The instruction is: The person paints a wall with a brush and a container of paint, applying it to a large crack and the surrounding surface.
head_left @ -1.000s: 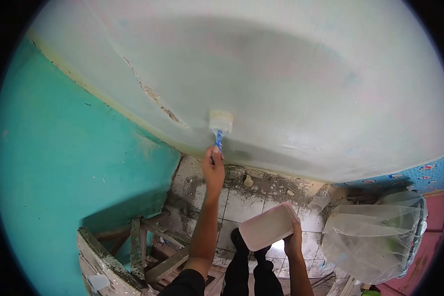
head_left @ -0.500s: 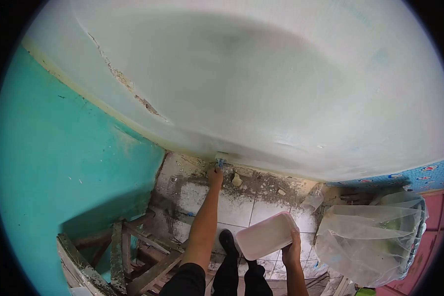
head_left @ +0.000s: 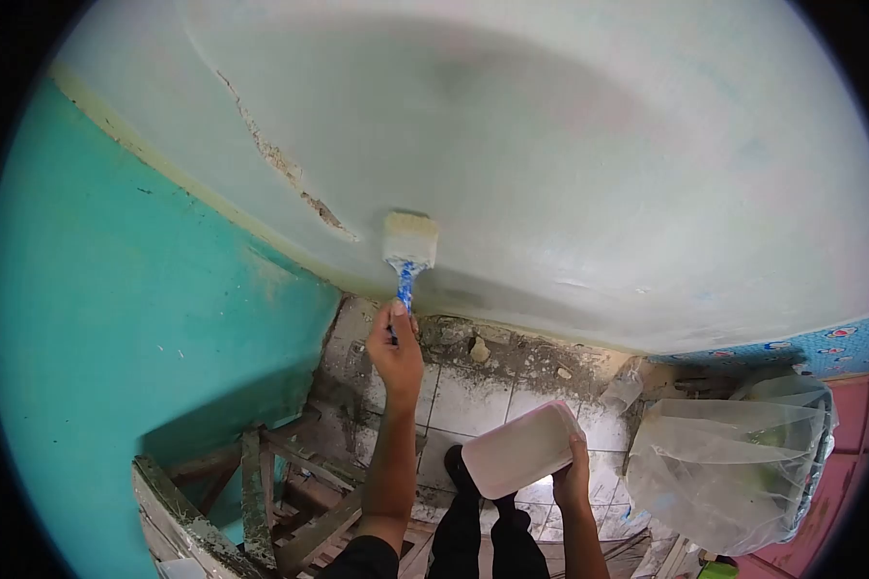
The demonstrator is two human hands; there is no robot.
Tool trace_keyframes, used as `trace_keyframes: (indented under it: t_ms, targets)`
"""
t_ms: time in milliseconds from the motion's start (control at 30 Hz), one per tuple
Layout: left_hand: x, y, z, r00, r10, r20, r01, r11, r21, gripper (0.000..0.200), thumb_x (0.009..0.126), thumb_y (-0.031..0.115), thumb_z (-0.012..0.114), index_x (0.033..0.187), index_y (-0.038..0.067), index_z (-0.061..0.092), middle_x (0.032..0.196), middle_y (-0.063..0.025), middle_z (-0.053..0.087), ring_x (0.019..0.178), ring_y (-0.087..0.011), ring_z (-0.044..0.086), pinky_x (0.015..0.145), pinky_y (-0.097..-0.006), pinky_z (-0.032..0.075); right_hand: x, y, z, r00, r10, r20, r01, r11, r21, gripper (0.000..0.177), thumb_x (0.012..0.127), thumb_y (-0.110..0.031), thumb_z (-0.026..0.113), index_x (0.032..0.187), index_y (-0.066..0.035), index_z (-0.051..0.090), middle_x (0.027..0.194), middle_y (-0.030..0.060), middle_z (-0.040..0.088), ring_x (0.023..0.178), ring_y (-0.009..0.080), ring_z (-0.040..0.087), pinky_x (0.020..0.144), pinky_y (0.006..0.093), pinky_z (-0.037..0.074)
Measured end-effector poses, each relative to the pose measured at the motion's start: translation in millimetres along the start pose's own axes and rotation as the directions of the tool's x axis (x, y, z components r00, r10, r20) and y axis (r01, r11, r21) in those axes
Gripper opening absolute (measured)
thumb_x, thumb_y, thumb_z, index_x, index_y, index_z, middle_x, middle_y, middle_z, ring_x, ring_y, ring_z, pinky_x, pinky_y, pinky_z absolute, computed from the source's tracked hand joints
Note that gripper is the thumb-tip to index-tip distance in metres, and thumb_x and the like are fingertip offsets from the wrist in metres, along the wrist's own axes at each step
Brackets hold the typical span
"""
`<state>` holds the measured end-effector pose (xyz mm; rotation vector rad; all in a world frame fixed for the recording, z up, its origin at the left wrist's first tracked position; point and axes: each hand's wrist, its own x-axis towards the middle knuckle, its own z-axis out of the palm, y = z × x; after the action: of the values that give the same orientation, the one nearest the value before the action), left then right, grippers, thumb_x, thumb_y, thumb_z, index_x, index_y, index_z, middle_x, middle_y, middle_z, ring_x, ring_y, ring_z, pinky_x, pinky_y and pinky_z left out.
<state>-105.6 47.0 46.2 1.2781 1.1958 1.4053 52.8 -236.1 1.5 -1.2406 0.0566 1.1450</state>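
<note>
My left hand (head_left: 396,347) is closed around the blue-and-white handle of a paintbrush (head_left: 411,243). The wide, pale bristles point up and lie at the lower part of the whitish wall (head_left: 550,183), to the right of a crack in the plaster. My right hand (head_left: 574,473) grips the right side of a shallow pinkish-white rectangular tub (head_left: 519,452), tilted over my feet. Pale liquid seems to fill the tub, though its depth cannot be seen.
A turquoise wall (head_left: 145,299) meets the whitish one at left. Below it stands a worn wooden frame (head_left: 257,492). Rubble lines the dirty tiled floor (head_left: 468,396) along the wall's foot. Clear plastic sheeting (head_left: 724,463) covers something at right, beside a pink surface (head_left: 845,463).
My left hand has raised the paintbrush from the wall's foot to higher on the whitish wall. The tub in my right hand has barely shifted. The view has moved slightly.
</note>
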Motion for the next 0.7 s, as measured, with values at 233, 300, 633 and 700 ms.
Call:
trace_keyframes:
  t_ms: [233,300,633,700]
  targets:
    - [5,-119,0,0.991,0.039,0.126,-0.054,0.991,0.119,0.031,0.103,0.027,0.049,0.093,0.0,0.059,0.068,-0.0016,0.05,0.062,-0.0105,0.045,0.056,-0.0274,0.037,4,28,-1,0.998,0.055,0.012,-0.055,0.998,-0.024,0.055,0.099,-0.037,0.048,0.141,-0.003,0.039,0.137,0.0124,0.05,0.128,0.0243,0.048,0.107,0.0391,0.038]
    - [-6,-207,-6,0.984,0.015,0.175,-0.062,0.961,0.27,0.032,0.103,0.028,0.048,0.094,0.0,0.06,0.068,-0.0052,0.052,0.06,-0.0159,0.047,0.057,-0.0304,0.039,4,41,-10,1.0,0.023,0.005,-0.023,0.999,-0.04,0.055,0.099,-0.037,0.048,0.141,-0.003,0.039,0.137,0.0123,0.05,0.127,0.0242,0.048,0.107,0.0394,0.038]
    - [-42,-452,-18,0.933,-0.361,0.004,0.277,0.722,0.634,0.038,0.1,0.028,0.048,0.08,-0.003,0.058,0.066,-0.0135,0.055,0.059,-0.03,0.053,0.058,-0.0432,0.04,14,63,-21,0.996,0.015,-0.084,-0.017,0.999,-0.032,0.052,0.098,-0.032,0.048,0.14,-0.003,0.04,0.136,0.013,0.05,0.127,0.0254,0.048,0.107,0.0396,0.038]
    - [-29,-445,-16,0.905,-0.424,-0.014,0.333,0.689,0.644,0.038,0.099,0.026,0.048,0.077,-0.003,0.059,0.062,-0.014,0.054,0.057,-0.0324,0.053,0.058,-0.0439,0.04,11,62,-22,0.994,0.017,-0.103,-0.021,0.999,-0.034,0.052,0.098,-0.033,0.048,0.14,-0.003,0.04,0.135,0.0127,0.05,0.127,0.0254,0.048,0.107,0.0398,0.038]
